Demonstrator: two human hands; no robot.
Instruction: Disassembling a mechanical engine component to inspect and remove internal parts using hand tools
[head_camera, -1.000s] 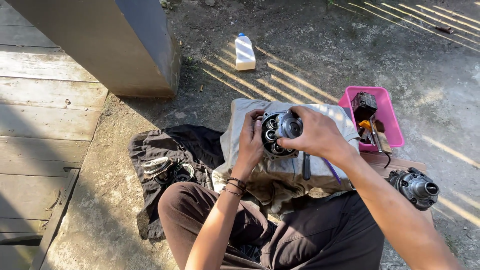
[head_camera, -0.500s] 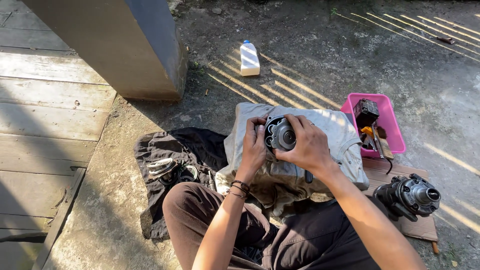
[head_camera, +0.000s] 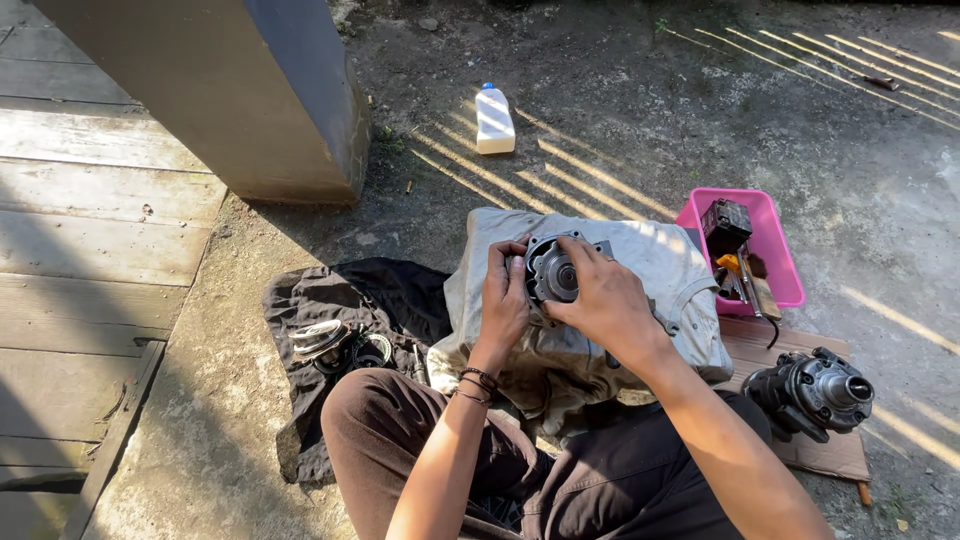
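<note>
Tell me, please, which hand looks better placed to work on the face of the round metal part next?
Probably the right hand: its fingers already lie across the round metal part's face. The left hand grips the part's side, steadying it.

I see open ground ahead around the bottle (head_camera: 494, 119). To my right the pink tray (head_camera: 785, 262) and motor (head_camera: 812, 393) crowd in; left, parts (head_camera: 338, 345) and the pillar (head_camera: 230, 90).
</note>
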